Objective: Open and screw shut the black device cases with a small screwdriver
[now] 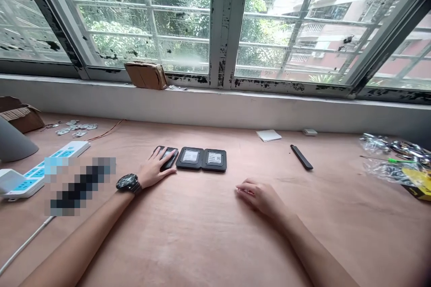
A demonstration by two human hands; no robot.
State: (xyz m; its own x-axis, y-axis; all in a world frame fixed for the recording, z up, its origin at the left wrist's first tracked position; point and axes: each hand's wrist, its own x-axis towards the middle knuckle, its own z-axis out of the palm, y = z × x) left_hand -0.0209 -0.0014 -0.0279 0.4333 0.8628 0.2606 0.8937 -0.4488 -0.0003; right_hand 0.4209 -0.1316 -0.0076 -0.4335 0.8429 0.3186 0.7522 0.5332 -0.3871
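**Q:** Where is the left case (170,163), and how do your hands stand?
**A:** On the table (202,228), at the row's left end, just beside the middle case (190,157). Your left hand (154,168) spreads wide over it. Your right hand (261,195) rests with fingers curled; cannot tell whether it holds anything.

**Q:** Best handling?
**A:** Judgement: press lightly and evenly, thumb low at the near edge, so any slide stays flat and doesn't knock the middle case.

**Q:** Axis?
**A:** Its right side slants, far end rightward; the right case (214,158) sits squarer to you. Your hand hides too much to tell its long axis or front.
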